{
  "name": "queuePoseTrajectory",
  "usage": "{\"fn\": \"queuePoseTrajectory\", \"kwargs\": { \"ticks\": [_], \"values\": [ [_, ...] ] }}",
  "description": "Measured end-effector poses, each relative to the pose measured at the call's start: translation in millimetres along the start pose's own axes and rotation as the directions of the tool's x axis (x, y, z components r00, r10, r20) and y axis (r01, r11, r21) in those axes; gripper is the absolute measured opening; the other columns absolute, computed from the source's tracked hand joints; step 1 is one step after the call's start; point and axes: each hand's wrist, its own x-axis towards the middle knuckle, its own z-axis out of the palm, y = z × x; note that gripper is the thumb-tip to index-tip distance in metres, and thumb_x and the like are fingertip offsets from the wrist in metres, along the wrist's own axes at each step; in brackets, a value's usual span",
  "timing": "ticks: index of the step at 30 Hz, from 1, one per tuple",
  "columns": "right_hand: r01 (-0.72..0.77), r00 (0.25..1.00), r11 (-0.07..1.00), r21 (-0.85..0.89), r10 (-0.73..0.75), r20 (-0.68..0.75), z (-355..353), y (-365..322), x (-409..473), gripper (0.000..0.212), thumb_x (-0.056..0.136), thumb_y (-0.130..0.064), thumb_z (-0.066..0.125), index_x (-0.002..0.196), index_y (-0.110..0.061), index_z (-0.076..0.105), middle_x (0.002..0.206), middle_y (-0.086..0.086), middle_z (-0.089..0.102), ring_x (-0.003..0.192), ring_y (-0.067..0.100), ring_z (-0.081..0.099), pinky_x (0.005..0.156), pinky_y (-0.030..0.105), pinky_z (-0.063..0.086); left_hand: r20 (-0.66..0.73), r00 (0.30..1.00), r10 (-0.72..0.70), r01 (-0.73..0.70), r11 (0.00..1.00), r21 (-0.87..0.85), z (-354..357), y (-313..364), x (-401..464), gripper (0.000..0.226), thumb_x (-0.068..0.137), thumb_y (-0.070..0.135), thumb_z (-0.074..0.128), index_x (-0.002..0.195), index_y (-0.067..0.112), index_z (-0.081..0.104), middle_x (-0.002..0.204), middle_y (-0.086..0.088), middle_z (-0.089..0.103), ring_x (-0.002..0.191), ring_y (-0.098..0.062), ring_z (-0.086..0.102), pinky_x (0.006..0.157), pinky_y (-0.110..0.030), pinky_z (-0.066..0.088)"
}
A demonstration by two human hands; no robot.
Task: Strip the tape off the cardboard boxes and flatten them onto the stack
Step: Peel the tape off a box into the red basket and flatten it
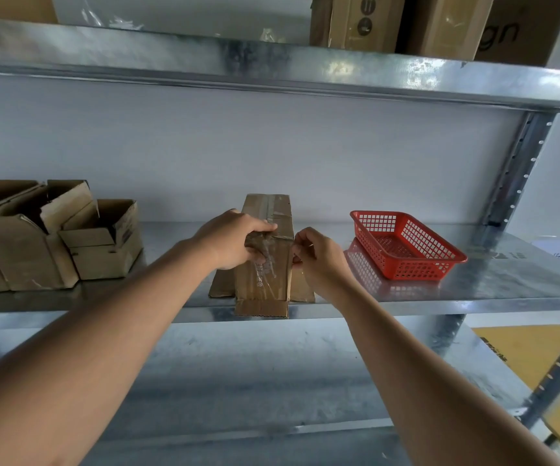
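A long brown cardboard box [266, 210] lies on the middle metal shelf [406, 294], its near flaps spread open over the shelf's front edge. Clear tape [264, 267] hangs crumpled down its near side. My left hand [234, 238] grips the box's near top corner, with the thumb on top and the fingers curled over the loose tape. My right hand [319, 257] is at the box's right edge, and its fingertips pinch something small there, apparently a tape end.
Several open cardboard boxes [53, 237] crowd the shelf's left end. A red plastic basket [406, 245] stands to the right of the box. More boxes [440, 25] sit on the shelf above. A slotted upright post [514, 169] stands at the right, with yellow flat cardboard [527, 351] below.
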Motion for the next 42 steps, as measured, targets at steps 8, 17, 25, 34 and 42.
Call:
{"fn": "queuePoseTrajectory", "kwargs": {
  "ticks": [8, 17, 25, 34, 42],
  "values": [
    [-0.026, 0.996, 0.986, 0.164, 0.040, -0.083, -9.9, 1.5, -0.6, 0.004, 0.096, -0.009, 0.068, 0.094, -0.007, 0.064, 0.097, 0.006, 0.072, 0.075, 0.024, 0.077, 0.081, 0.056, 0.062, -0.044, 0.998, 0.033, -0.033, 0.999, -0.002, 3.6, 1.3, 3.6, 0.077, 0.079, 0.034, 0.090, 0.147, 0.038, 0.054, 0.151, 0.000, 0.056, 0.135, -0.026, 0.055, 0.110, -0.042, 0.047],
    [-0.015, 0.977, 0.996, 0.091, 0.034, -0.210, -3.6, 0.3, -0.4, 0.018, 0.087, -0.003, 0.078, 0.087, -0.021, 0.081, 0.073, -0.003, 0.077, 0.069, 0.016, 0.076, 0.078, 0.047, 0.064, -0.046, 0.999, 0.022, -0.022, 1.000, 0.009, 5.5, -0.1, 3.4, 0.078, 0.080, 0.031, 0.089, 0.149, 0.039, 0.052, 0.155, 0.003, 0.052, 0.140, -0.025, 0.050, 0.113, -0.045, 0.044],
    [0.031, 0.977, 0.969, -0.247, -0.082, -0.199, -8.4, -21.5, -0.7, 0.023, 0.088, -0.001, 0.056, 0.090, -0.011, 0.077, 0.086, 0.002, 0.076, 0.080, 0.022, 0.069, 0.074, 0.041, 0.059, -0.056, 0.998, 0.031, -0.023, 0.989, 0.147, 4.2, 8.0, 3.3, 0.072, 0.087, 0.042, 0.081, 0.150, 0.045, 0.047, 0.153, 0.007, 0.052, 0.137, -0.025, 0.049, 0.103, -0.047, 0.050],
    [-0.021, 0.987, 0.991, -0.132, 0.000, -0.162, 4.5, -27.5, -17.8, 0.006, 0.091, -0.016, 0.054, 0.090, -0.014, 0.060, 0.083, 0.000, 0.066, 0.077, 0.020, 0.059, 0.057, 0.032, 0.040, -0.117, 0.993, 0.025, 0.009, 0.960, 0.280, 14.2, 20.2, 4.6, 0.063, 0.097, 0.048, 0.064, 0.154, 0.034, 0.043, 0.151, 0.011, 0.053, 0.138, -0.027, 0.037, 0.092, -0.047, 0.055],
    [-0.017, 0.943, 0.988, 0.157, 0.068, -0.326, 6.3, -0.8, -12.9, 0.022, 0.089, -0.013, 0.076, 0.087, -0.025, 0.057, 0.101, -0.009, 0.070, 0.089, 0.007, 0.072, 0.063, 0.017, 0.054, -0.254, 0.963, 0.093, -0.038, 0.976, 0.216, 24.2, 9.9, 6.6, 0.070, 0.086, 0.056, 0.075, 0.148, 0.029, 0.056, 0.143, 0.013, 0.062, 0.117, -0.021, 0.047, 0.081, -0.035, 0.052]
  ]
}}
